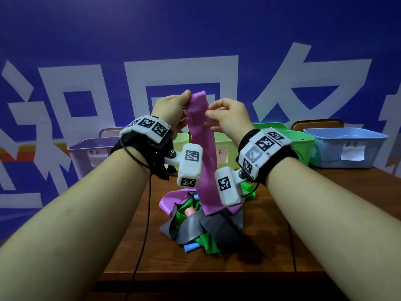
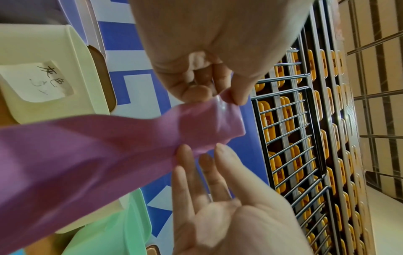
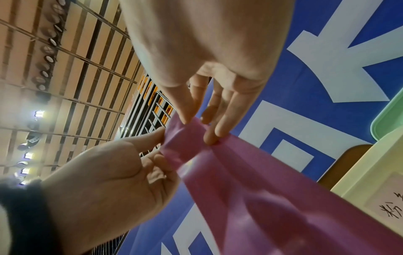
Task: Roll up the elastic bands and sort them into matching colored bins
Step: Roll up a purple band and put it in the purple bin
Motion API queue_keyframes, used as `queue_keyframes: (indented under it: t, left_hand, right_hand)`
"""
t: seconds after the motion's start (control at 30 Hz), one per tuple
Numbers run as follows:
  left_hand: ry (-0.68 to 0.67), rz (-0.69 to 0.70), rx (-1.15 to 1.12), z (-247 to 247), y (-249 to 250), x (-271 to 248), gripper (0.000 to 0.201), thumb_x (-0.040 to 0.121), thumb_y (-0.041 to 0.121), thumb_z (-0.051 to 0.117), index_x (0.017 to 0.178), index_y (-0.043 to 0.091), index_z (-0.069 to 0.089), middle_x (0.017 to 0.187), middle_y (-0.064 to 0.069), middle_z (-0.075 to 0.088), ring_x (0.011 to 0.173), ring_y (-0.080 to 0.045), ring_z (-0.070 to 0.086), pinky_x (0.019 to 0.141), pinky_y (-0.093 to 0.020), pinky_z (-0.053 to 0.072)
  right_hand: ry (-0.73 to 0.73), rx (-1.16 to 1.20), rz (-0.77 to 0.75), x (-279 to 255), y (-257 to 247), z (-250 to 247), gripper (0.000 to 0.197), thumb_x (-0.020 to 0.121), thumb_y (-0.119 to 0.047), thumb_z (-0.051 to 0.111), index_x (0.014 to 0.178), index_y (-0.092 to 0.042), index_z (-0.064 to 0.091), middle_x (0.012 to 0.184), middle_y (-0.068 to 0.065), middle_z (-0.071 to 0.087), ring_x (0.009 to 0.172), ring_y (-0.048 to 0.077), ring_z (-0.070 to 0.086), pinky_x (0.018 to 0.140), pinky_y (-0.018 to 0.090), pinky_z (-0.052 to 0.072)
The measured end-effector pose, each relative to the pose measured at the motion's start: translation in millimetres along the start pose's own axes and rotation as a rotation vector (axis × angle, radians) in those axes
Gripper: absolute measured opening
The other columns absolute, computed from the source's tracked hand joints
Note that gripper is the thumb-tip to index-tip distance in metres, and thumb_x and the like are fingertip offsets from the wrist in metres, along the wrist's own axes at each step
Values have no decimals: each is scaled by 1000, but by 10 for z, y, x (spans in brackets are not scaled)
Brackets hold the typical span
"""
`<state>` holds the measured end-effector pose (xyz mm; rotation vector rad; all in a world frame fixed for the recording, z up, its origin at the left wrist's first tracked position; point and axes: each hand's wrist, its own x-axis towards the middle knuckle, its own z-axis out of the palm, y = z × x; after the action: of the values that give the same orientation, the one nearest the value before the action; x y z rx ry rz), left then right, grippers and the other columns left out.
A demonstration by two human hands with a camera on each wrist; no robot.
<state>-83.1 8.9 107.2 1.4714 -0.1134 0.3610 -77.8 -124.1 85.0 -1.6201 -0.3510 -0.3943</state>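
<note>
The left hand (image 1: 171, 109) is pinching the purple elastic band (image 1: 204, 161)'s top; the right hand (image 1: 230, 116) is touching it with straight fingers. A cream bin (image 2: 54, 72) is showing the label "灰色".

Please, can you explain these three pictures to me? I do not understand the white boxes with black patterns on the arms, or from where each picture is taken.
The large picture comes from a camera on the person's head; the others from cameras on each wrist, the white boxes. The left hand pinches the top of a purple band; the right hand touches its edge with straight fingers. On the table lies a pile of bands. Coloured bins stand behind.
</note>
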Motion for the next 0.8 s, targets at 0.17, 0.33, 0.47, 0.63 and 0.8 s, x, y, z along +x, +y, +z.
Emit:
queue_keyframes:
  t: [0.17,0.33,0.47,0.63,0.8]
  left_hand:
    - [-16,4,-2,0,-51,14,16,95,26,59,82,17,63,63,5,59,59,-8,53,60,-22,44]
    - [-64,22,19,-5,-105,26,12,95,20,57,88,14,66,79,-1,64,74,-14,60,70,-26,48]
    - [-65,32,20,-4,-125,21,14,95,15,57,83,13,64,73,0,64,67,-11,62,60,-22,50]
    - [-54,35,19,4,-141,24,14,95,10,57,81,10,61,80,-5,64,76,-18,64,70,-30,57]
    - [-68,49,59,35,-157,1,14,94,11,57,80,11,59,80,-8,63,78,-23,63,90,-46,52]
  right_hand:
    - [44,-1,-34,12,52,58,12,89,-11,64,100,-16,66,81,-3,62,68,10,60,66,22,51]
    - [97,-30,-59,23,65,114,14,85,-18,69,98,-23,67,96,3,67,91,19,66,87,37,55]
    - [168,-50,-88,25,70,134,12,81,-15,71,79,-26,67,80,-1,68,86,19,67,88,39,55]
    - [245,-93,-130,57,127,100,15,79,-17,73,70,-25,65,68,-9,63,71,8,61,75,29,54]
    - [186,-92,-125,40,149,139,11,81,-14,71,88,-22,67,84,-8,65,86,11,63,83,27,52]
